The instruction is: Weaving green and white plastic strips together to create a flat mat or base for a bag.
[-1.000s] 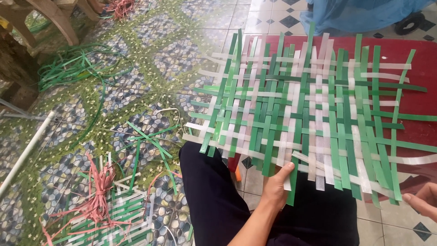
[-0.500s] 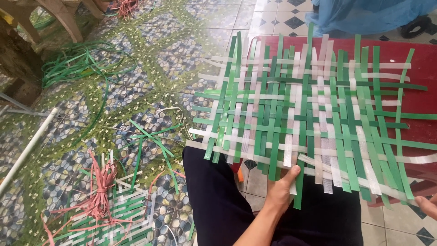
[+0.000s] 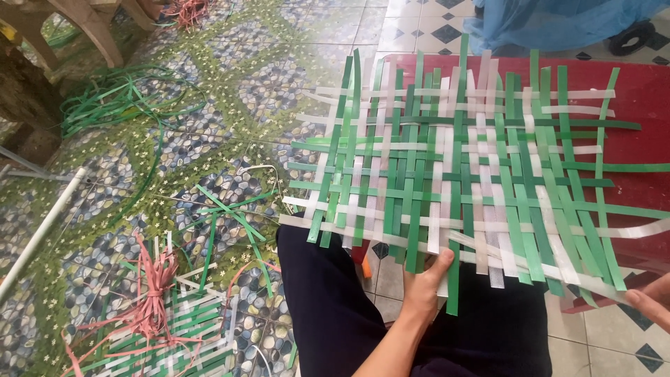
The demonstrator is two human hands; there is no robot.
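A flat woven mat of green and white plastic strips (image 3: 460, 167) lies across my lap and over a red table (image 3: 642, 119). My left hand (image 3: 427, 283) reaches up from below and pinches the loose strip ends at the mat's near edge, thumb on top. At the lower right edge of the view my right hand (image 3: 650, 301) shows only partly, its fingers touching the ends of the strips at the mat's right corner. My dark trousers (image 3: 328, 307) are under the mat.
Loose green strips (image 3: 118, 105) lie tangled on the patterned tile floor at left. A smaller woven piece with pink strips (image 3: 157, 314) sits at lower left. A white pipe (image 3: 42, 230) lies at the left edge. Wooden furniture legs (image 3: 84, 28) stand top left; blue plastic sheet (image 3: 558, 21) top right.
The view has shifted so the mat sits a little lower and closer. My left hand has slid up to grip the near edge strips; my right hand has moved back into sight at lower right.
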